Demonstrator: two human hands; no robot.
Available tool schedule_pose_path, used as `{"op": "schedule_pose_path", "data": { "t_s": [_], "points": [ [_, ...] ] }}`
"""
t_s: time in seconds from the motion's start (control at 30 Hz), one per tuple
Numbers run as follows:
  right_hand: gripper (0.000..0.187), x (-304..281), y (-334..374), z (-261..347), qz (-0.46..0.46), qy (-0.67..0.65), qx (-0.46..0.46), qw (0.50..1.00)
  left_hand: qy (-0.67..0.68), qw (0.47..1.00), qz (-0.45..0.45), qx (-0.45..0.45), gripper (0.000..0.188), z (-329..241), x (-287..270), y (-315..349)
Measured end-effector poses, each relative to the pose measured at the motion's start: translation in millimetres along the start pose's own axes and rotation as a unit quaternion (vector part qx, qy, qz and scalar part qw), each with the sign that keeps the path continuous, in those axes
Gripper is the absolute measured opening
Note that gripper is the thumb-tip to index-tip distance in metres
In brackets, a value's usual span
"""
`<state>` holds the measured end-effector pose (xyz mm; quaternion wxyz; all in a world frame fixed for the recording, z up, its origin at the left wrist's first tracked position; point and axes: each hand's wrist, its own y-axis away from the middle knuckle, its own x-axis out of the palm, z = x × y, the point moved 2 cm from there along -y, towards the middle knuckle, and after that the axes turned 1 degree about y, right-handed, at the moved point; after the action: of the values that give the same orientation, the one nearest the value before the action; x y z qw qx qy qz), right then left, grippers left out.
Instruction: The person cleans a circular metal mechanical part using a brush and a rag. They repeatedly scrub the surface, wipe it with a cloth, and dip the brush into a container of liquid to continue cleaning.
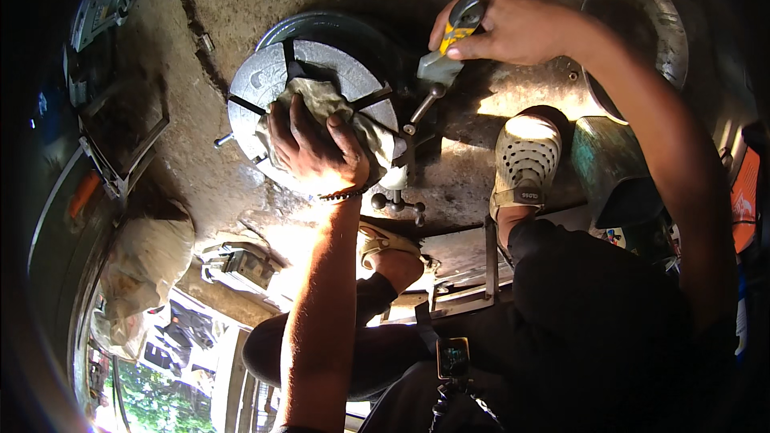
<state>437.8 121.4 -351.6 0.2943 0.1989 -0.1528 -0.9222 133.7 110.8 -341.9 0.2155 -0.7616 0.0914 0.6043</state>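
Note:
My left hand (313,144) presses down on a crumpled, dirty grey-beige rag (327,98), its fingers bent over the cloth. Under the rag lies a round metal rotary table (250,84) with radial slots in its face. Off to the right, my right hand (513,26) grips a scraper (457,36) by its yellow and black handle. The scraper's broad pale blade points down, beside the rotary table and apart from it. Near that blade a ball-ended crank handle (425,108) sticks out from the table's side. Another ball-knobbed handle (397,204) shows below my left wrist.
A round metal pan (674,48) stands at the far right, with a green container (603,152) below it. My shoe (528,156) rests on the stained floor close by. At left are a metal frame (120,180), a plastic bag (152,265) and a small metal fixture (245,266).

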Motion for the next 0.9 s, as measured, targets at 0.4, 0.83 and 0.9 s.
{"op": "schedule_pose_path", "data": {
  "t_s": [0.4,0.83,0.9],
  "points": [
    [0.025,8,-1,3,-0.008,-0.02,0.023,0.999,0.011,1.0,-0.009,0.001,0.056,1,1,1],
    [0.026,17,-2,-8,-0.035,-0.026,0.001,0.999,0.01,1.0,-0.008,-0.001,0.056,0,1,1],
    [0.025,22,8,-13,-0.074,-0.056,0.008,0.996,0.016,1.0,-0.008,-0.004,0.055,0,1,1]
  ]
}}
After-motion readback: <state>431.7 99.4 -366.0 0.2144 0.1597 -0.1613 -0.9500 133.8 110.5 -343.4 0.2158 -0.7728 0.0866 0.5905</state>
